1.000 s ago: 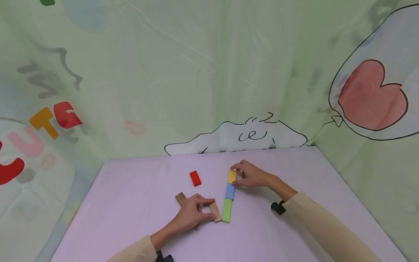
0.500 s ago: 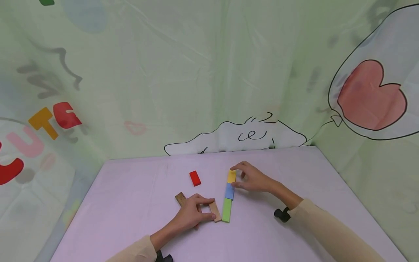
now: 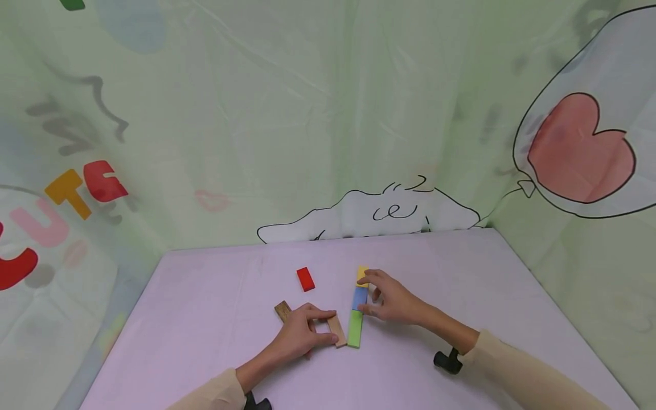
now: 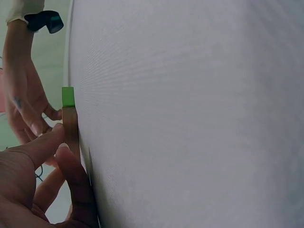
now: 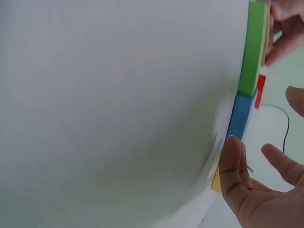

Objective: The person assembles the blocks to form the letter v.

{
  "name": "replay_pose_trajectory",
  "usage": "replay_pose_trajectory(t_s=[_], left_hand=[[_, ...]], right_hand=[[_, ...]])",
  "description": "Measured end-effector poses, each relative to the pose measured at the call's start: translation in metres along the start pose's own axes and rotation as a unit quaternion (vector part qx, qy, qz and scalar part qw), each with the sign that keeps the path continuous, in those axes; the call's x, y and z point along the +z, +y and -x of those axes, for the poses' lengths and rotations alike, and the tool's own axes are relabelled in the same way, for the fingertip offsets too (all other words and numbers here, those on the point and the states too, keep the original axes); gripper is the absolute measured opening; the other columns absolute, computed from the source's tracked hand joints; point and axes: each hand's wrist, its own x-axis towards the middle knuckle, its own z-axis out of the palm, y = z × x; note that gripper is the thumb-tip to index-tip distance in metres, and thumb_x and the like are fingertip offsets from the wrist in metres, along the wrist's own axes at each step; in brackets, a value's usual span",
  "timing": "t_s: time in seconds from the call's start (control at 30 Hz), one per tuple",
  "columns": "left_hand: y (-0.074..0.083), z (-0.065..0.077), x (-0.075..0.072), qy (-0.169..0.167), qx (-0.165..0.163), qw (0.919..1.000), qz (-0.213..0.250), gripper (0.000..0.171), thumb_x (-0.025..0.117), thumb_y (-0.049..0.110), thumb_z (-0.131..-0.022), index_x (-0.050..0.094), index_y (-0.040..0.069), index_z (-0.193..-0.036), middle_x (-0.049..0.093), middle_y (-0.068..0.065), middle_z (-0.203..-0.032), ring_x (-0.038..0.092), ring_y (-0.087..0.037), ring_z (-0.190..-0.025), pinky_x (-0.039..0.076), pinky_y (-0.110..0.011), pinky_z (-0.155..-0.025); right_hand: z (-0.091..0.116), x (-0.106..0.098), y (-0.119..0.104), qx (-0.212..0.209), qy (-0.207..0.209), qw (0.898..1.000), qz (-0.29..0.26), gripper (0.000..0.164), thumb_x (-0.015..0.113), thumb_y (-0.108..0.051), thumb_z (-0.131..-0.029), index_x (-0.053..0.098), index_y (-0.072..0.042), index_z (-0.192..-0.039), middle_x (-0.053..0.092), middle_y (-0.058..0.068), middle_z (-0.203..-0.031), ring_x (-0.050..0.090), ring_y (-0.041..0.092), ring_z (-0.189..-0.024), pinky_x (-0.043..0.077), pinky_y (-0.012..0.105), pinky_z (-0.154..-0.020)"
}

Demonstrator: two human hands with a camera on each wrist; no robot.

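On the table, a yellow block [image 3: 363, 271], a blue block [image 3: 360, 297] and a green block [image 3: 355, 330] form a line, end to end. My left hand [image 3: 299, 335] pinches a light wooden block [image 3: 336, 330] lengthwise between thumb and fingers; its near end lies beside the green block. Over the line's right side is my right hand [image 3: 400, 300], its forefinger above the yellow block and its thumb by the blue-green join. In the right wrist view its fingers [image 5: 232, 159] are spread apart, with nothing gripped; whether they touch a block, I cannot tell.
A red block [image 3: 305, 279] lies farther back, left of the line. A dark brown block [image 3: 282, 310] sticks out behind my left hand, and a small reddish end [image 3: 308, 355] shows below it. A printed cloth [image 3: 307, 142] hangs behind the table.
My right hand has moved along the line toward me, from the yellow block's ends to beside the blue block. The left hand and the blocks stay in place.
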Motion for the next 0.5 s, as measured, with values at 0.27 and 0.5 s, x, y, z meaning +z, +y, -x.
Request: replay_pose_trajectory(t_s=[0.27, 0.5], left_hand=[[0.0, 0.0, 0.0, 0.001, -0.001, 1.0, -0.001, 0.05, 0.09, 0.033, -0.086, 0.076, 0.024, -0.132, 0.064, -0.001, -0.105, 0.049, -0.01, -0.062, 0.04, -0.02, -0.045], [0.003, 0.002, 0.0, -0.001, -0.005, 1.0, 0.002, 0.05, 0.089, 0.032, -0.086, 0.076, 0.022, -0.133, 0.064, -0.002, -0.105, 0.049, -0.01, -0.061, 0.04, -0.02, -0.045]], right_hand=[[0.011, 0.014, -0.003, 0.015, 0.015, 1.0, 0.001, 0.058, 0.088, -0.023, -0.087, 0.064, -0.003, -0.136, 0.034, 0.03, -0.168, 0.058, 0.011, -0.079, 0.045, 0.019, -0.072], [0.013, 0.021, -0.006, 0.026, 0.003, 1.0, 0.001, 0.061, 0.088, -0.027, -0.087, 0.063, -0.005, -0.139, 0.036, 0.026, -0.168, 0.054, 0.009, -0.078, 0.044, 0.019, -0.071]])
